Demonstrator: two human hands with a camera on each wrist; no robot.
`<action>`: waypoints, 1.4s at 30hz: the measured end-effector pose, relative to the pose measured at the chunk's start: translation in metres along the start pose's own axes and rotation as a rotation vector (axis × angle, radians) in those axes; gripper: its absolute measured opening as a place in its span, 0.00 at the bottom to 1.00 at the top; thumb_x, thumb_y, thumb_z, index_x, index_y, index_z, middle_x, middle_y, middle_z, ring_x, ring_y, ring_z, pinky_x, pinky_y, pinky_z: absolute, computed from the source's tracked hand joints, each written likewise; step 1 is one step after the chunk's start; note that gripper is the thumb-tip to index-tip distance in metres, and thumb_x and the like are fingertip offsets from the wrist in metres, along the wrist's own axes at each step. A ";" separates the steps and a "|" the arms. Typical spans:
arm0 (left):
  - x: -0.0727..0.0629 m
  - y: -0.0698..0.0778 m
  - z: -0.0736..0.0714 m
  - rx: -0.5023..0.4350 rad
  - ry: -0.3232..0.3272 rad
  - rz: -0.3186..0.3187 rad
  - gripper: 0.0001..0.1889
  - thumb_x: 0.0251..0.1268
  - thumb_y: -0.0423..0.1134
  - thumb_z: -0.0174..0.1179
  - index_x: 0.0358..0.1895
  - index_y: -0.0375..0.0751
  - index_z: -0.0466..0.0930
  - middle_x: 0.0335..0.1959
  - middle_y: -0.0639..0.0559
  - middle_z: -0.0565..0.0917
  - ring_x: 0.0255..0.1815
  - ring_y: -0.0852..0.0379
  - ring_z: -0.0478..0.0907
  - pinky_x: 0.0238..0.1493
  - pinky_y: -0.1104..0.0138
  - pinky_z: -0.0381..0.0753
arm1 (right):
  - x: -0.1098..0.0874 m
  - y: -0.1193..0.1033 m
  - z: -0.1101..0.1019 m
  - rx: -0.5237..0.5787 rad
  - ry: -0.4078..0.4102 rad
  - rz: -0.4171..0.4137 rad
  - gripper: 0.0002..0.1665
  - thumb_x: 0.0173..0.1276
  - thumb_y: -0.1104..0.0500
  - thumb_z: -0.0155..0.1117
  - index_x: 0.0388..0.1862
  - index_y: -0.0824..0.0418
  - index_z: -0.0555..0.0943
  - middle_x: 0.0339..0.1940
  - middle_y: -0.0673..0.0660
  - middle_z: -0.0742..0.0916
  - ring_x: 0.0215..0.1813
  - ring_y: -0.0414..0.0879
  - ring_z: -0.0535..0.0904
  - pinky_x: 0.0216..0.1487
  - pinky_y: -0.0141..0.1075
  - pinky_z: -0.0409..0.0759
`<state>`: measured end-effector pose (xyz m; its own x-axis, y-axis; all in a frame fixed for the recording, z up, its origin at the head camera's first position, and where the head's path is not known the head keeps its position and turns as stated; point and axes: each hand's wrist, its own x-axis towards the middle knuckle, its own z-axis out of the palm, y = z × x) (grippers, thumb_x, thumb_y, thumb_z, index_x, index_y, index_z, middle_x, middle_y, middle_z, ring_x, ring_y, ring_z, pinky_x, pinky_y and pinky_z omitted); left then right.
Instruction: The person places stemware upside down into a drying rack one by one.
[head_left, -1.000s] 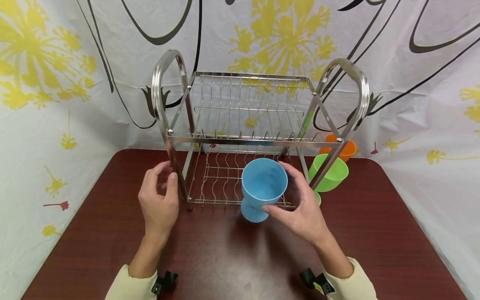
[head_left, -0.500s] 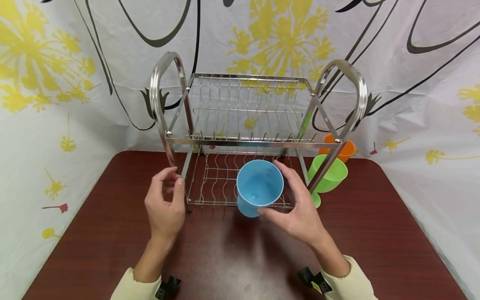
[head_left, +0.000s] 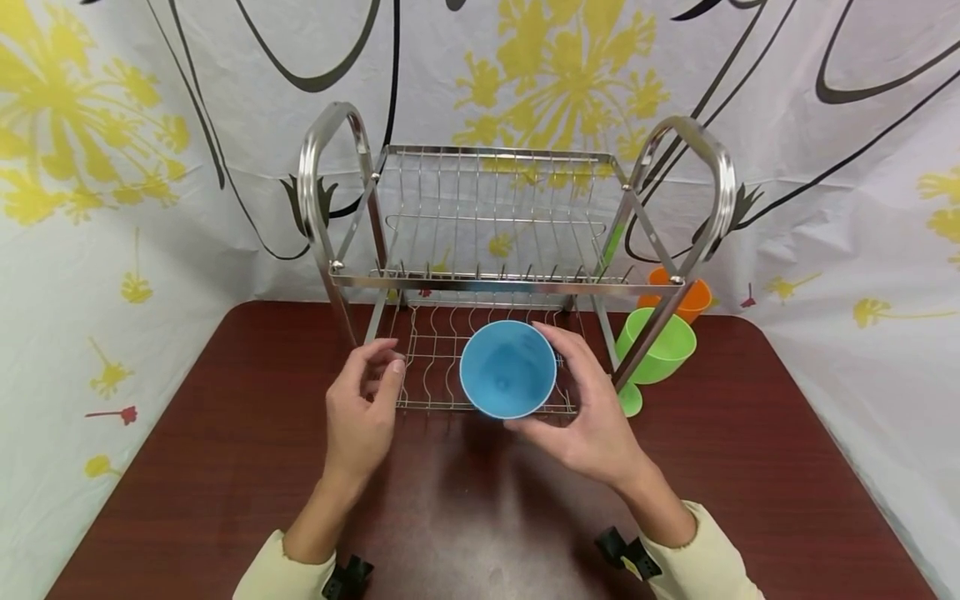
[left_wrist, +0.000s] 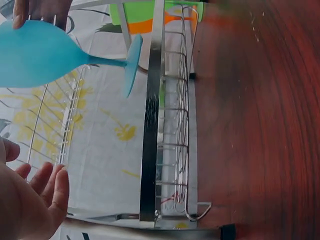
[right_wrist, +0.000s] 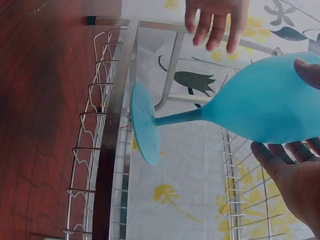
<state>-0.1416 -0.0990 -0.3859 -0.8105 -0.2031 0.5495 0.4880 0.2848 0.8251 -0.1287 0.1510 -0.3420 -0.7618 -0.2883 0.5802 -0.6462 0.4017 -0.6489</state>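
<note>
My right hand (head_left: 592,421) grips the bowl of a blue plastic goblet (head_left: 508,369), thumb on the near side and fingers on the far side. In the head view its mouth faces up and hides the stem and foot. The right wrist view shows the whole goblet (right_wrist: 265,100), its round foot (right_wrist: 145,125) close over the front bar of the lower rack tier. To the goblet's left, my left hand (head_left: 363,412) hovers at the rack's front left corner, fingers loosely bent and holding nothing. The two-tier metal dish rack (head_left: 487,285) stands behind both hands.
Right of the rack, a green goblet (head_left: 660,350) stands on the dark red table (head_left: 757,467), with an orange cup (head_left: 695,300) behind it. The rack's curved side frames rise at left and right. A patterned white sheet (head_left: 420,75) hangs behind and at the sides.
The goblet has shifted a little left in my right hand and its mouth now faces the head camera more squarely. My left hand has moved right, away from the rack's left post, toward the goblet.
</note>
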 end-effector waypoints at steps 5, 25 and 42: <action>0.001 -0.003 0.002 -0.059 -0.090 -0.104 0.12 0.71 0.34 0.56 0.54 0.41 0.79 0.40 0.48 0.83 0.37 0.56 0.79 0.33 0.73 0.79 | 0.002 -0.001 0.001 -0.004 -0.003 -0.053 0.58 0.38 0.62 0.84 0.71 0.60 0.66 0.66 0.57 0.74 0.66 0.51 0.68 0.64 0.41 0.71; 0.005 0.006 0.010 -0.232 -0.259 -0.381 0.15 0.72 0.35 0.55 0.59 0.35 0.73 0.47 0.38 0.84 0.48 0.51 0.84 0.47 0.54 0.83 | 0.002 0.004 0.007 -0.068 -0.063 -0.246 0.49 0.52 0.54 0.77 0.70 0.67 0.65 0.68 0.62 0.72 0.70 0.56 0.66 0.67 0.44 0.71; 0.002 0.010 0.005 -0.406 -0.437 -0.677 0.22 0.74 0.45 0.52 0.61 0.33 0.74 0.53 0.38 0.80 0.49 0.48 0.83 0.51 0.54 0.82 | 0.003 0.010 0.015 -0.148 -0.059 -0.585 0.35 0.64 0.53 0.62 0.62 0.75 0.67 0.66 0.68 0.72 0.70 0.58 0.66 0.71 0.36 0.66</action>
<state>-0.1399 -0.0915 -0.3768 -0.9763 0.1911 -0.1018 -0.1290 -0.1355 0.9823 -0.1379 0.1411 -0.3544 -0.2858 -0.5441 0.7889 -0.9486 0.2773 -0.1525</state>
